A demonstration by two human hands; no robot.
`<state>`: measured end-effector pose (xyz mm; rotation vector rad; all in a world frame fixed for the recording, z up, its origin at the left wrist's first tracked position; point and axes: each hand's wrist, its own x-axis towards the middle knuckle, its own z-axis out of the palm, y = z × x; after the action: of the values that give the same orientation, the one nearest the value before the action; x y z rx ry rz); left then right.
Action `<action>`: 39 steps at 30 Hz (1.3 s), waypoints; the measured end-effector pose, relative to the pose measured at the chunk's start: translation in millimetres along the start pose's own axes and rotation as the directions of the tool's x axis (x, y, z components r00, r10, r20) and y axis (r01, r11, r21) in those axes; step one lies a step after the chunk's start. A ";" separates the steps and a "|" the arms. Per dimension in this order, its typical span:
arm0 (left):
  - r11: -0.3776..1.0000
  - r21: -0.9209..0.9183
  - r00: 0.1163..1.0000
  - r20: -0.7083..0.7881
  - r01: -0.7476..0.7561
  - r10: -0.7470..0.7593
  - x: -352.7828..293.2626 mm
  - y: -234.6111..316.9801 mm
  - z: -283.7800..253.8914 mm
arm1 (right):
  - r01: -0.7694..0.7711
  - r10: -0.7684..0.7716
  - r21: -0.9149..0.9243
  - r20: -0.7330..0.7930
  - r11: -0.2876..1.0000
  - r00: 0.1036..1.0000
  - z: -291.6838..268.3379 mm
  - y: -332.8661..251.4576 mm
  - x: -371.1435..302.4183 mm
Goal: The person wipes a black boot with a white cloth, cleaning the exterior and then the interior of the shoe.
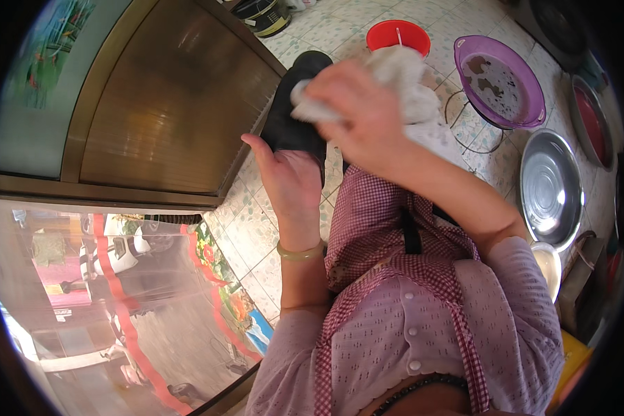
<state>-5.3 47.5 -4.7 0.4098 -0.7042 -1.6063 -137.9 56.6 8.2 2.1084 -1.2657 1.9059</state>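
My left hand supports a long black shoe from below at its near end, with the palm up and the thumb out to the side. The shoe points away from me. Over its right side my right hand presses a bunched white cloth, its fingers closed around it and blurred by motion. A loose part of the cloth hangs down to the right of that hand.
Beyond the cloth stands a red bucket. A purple basin with murky water is at the far right, near a wire ring. Metal basins line the right. A brown-framed door and a clear plastic curtain are at left.
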 end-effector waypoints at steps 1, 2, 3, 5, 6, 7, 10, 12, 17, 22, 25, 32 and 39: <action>1.000 0.011 0.996 -0.091 0.005 -0.004 2.4 0.1 -1.8 | 0.055 -0.054 -0.015 0.108 0.998 0.993 10.1 4.5 -15.1; 1.000 0.030 0.982 -0.187 0.011 -0.005 4.1 2.9 -4.6 | 0.106 -0.101 -0.015 0.214 0.994 0.972 23.2 7.8 -35.8; 0.959 -0.221 0.969 0.209 0.179 -0.133 8.5 13.2 -41.9 | -0.002 -0.015 0.062 0.282 0.998 0.959 24.0 7.8 -46.6; 0.955 -0.274 0.973 -0.165 0.110 -0.160 14.7 16.3 -34.8 | -0.168 0.142 0.034 0.390 0.985 0.910 16.0 28.1 -65.4; 0.917 -0.378 0.967 -0.161 0.126 -0.199 12.9 20.1 -40.0 | -0.225 0.191 0.043 0.394 0.973 0.899 10.4 35.5 -76.5; 0.917 -0.383 0.968 -0.172 0.106 -0.183 11.6 28.8 -46.7 | -0.220 0.186 0.061 0.348 0.974 0.919 6.9 37.1 -75.0; 0.907 -0.413 0.967 -0.192 0.078 -0.170 11.6 52.8 -61.3 | -0.248 0.211 0.123 0.253 0.961 0.944 0.4 31.7 -43.1; 0.891 -0.443 0.954 -0.213 0.099 -0.211 9.2 53.3 -70.4 | -0.246 0.220 0.175 0.156 0.953 0.963 14.7 27.4 -26.7; 0.949 -0.270 0.885 -0.385 0.163 -0.262 8.9 53.9 -77.9 | -0.038 0.016 0.016 0.696 0.999 0.718 62.7 30.7 -47.1; 0.986 -0.008 0.801 -0.582 0.167 -0.140 -4.6 98.1 -123.7 | -0.222 0.185 -0.018 0.619 0.975 0.764 3.5 53.3 -69.4; 0.940 0.276 0.787 -0.617 0.201 0.013 -45.7 102.0 -197.9 | -0.341 0.324 -0.069 0.534 0.937 0.781 -18.6 65.9 -75.6; -0.370 0.686 0.777 -0.520 0.627 0.354 -155.0 52.5 -363.7 | -0.552 0.516 -0.091 0.506 0.829 0.691 -33.2 87.0 -106.8; -0.659 0.450 0.720 -0.664 0.602 0.204 -269.6 22.6 -395.9 | -0.529 0.526 -0.156 0.515 0.834 0.677 -40.5 91.0 -109.5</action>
<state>305.6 228.3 -321.8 2.8048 -1.6831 -0.3746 -214.0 75.0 -117.5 2.6046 -2.2002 1.4528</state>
